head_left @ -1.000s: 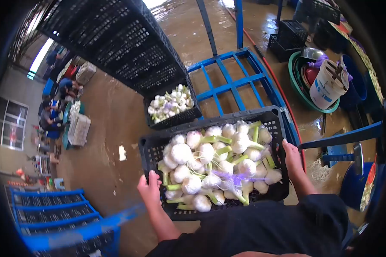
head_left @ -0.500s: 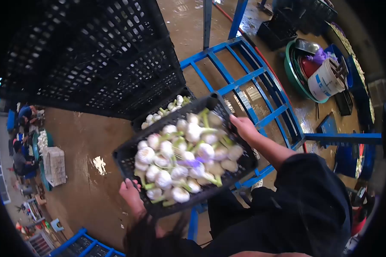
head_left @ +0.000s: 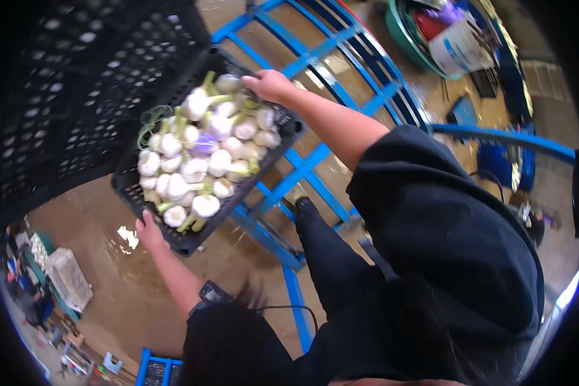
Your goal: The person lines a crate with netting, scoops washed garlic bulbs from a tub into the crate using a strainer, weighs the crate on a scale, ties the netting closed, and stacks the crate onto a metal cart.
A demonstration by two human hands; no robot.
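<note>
A black plastic crate (head_left: 188, 244) full of garlic bulbs (head_left: 196, 168) with short green stems is held out in front of me, tilted in view. My left hand (head_left: 151, 230) grips its near left corner, with the thumb over the rim. At the far right edge, my right hand (head_left: 268, 85) is closed on the rim. A purple piece (head_left: 204, 143) lies among the bulbs, and loops of thin green string (head_left: 156, 121) show at the crate's far left side. The crate is close beside a tall stack of black crates (head_left: 77, 90); whether they touch, I cannot tell.
A blue metal frame (head_left: 321, 45) stands on the wet brown floor (head_left: 109, 199) to the right. Beyond it are a green basin (head_left: 402, 40) and a white bucket (head_left: 457, 50). At far left, people (head_left: 29, 293) sit near a pale crate (head_left: 69, 278).
Both hands have carried the crate of garlic away from my body, up and left in view, with the arms stretched out. The garlic crate behind it is now hidden.
</note>
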